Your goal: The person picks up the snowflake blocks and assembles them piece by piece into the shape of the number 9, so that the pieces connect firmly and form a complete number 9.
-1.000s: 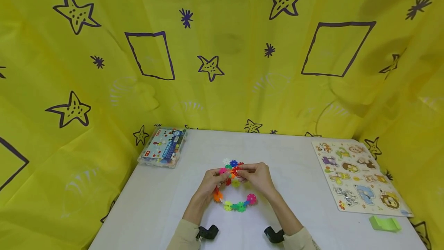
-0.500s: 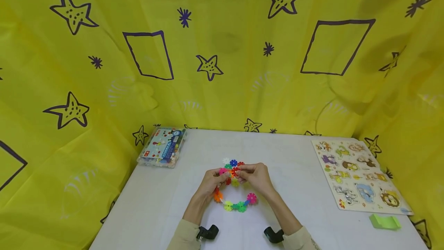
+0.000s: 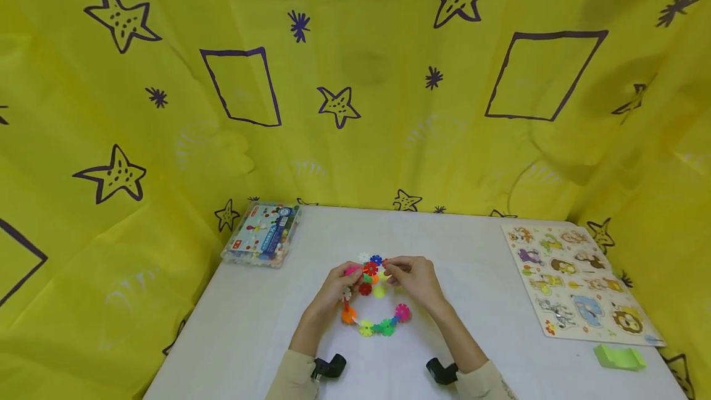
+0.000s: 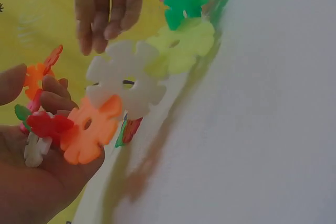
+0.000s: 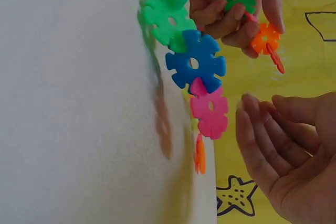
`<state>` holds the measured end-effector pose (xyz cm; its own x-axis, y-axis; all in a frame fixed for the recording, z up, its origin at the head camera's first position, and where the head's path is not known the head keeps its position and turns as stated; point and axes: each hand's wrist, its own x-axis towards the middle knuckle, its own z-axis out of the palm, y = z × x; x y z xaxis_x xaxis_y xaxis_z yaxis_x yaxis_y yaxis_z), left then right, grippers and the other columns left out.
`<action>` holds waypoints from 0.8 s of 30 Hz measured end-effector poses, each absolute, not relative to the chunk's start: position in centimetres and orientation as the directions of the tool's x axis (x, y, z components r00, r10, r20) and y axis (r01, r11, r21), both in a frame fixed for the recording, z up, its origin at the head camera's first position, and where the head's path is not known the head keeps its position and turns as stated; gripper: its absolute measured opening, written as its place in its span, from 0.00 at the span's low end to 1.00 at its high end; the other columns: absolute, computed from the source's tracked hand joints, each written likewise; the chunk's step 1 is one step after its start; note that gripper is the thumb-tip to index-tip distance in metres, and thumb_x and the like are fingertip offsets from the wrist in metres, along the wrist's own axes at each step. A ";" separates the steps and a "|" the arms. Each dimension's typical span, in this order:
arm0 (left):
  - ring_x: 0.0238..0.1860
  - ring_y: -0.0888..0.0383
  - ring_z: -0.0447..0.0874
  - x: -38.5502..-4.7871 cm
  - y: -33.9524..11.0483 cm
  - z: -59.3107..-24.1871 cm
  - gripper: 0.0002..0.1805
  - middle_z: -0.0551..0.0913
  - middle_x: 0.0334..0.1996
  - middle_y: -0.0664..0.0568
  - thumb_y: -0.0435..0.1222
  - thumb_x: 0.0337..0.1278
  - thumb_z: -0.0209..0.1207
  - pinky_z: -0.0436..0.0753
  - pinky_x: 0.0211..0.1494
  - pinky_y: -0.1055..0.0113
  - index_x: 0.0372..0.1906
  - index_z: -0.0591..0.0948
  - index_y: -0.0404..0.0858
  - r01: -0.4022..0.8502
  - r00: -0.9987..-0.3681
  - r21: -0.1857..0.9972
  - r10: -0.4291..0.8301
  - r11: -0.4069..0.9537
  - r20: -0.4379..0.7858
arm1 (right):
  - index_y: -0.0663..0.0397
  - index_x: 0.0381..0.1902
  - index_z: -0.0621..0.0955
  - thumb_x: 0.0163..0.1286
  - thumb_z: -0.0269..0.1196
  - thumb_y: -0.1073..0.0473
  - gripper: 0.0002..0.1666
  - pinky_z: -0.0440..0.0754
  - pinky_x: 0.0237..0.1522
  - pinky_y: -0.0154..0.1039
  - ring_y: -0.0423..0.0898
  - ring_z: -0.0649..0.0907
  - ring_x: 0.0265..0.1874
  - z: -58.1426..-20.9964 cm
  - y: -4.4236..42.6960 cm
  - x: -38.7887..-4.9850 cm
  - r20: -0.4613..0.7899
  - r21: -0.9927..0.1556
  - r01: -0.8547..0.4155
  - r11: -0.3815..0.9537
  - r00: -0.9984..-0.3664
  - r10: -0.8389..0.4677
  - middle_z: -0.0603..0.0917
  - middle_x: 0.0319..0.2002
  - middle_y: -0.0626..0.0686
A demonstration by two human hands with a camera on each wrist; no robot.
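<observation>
1. While the left hand (image 3: 336, 289) pinches the snowflake-disc chain (image 3: 387, 326) near one end, the right hand (image 3: 418, 279), fingers loosely bent, holds nothing.
2. Over the table (image 3: 472, 301), the chain curves to a free pink disc (image 3: 402, 312); many pieces are joined, its ends apart.
3. Beyond, a blue disc (image 3: 376, 260) and others seem left unjoined.

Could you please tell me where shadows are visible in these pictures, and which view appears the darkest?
Head view: fairly bright, with soft shading on the yellow curtain at upper right; left wrist view: the darkest, rather grey, with a brownish shadow of the flower chain on the white table; right wrist view: a soft shadow beside the flower chain.
</observation>
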<state>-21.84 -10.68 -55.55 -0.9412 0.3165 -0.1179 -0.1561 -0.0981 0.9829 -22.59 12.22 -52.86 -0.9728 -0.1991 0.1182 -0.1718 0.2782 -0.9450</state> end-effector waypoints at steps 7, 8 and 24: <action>0.33 0.53 0.69 -21.9 -10.7 -55.6 0.15 0.75 0.34 0.47 0.43 0.79 0.53 0.71 0.35 0.66 0.53 0.78 0.34 -0.171 -0.927 0.982 0.350 -0.081 -0.133 | 0.57 0.50 0.89 0.67 0.72 0.63 0.13 0.78 0.26 0.36 0.41 0.80 0.23 -54.1 12.2 -23.1 0.055 -0.774 -0.187 0.604 -0.972 -0.230 0.87 0.31 0.46; 0.33 0.53 0.69 -21.9 -10.7 -55.7 0.15 0.74 0.34 0.48 0.43 0.79 0.53 0.71 0.34 0.66 0.53 0.78 0.35 -0.168 -0.928 0.983 0.348 -0.077 -0.132 | 0.56 0.52 0.88 0.67 0.73 0.63 0.16 0.75 0.24 0.35 0.40 0.77 0.21 -54.3 12.1 -23.3 0.043 -0.742 -0.199 0.641 -0.967 -0.250 0.85 0.29 0.46; 0.31 0.54 0.70 -21.9 -10.2 -55.6 0.10 0.75 0.31 0.49 0.45 0.76 0.57 0.71 0.34 0.68 0.43 0.79 0.42 -0.147 -0.953 0.985 0.278 -0.090 -0.116 | 0.52 0.29 0.84 0.57 0.79 0.64 0.12 0.76 0.31 0.41 0.45 0.76 0.26 -54.3 11.4 -24.4 0.106 -0.602 -0.238 0.762 -0.970 -0.219 0.78 0.25 0.46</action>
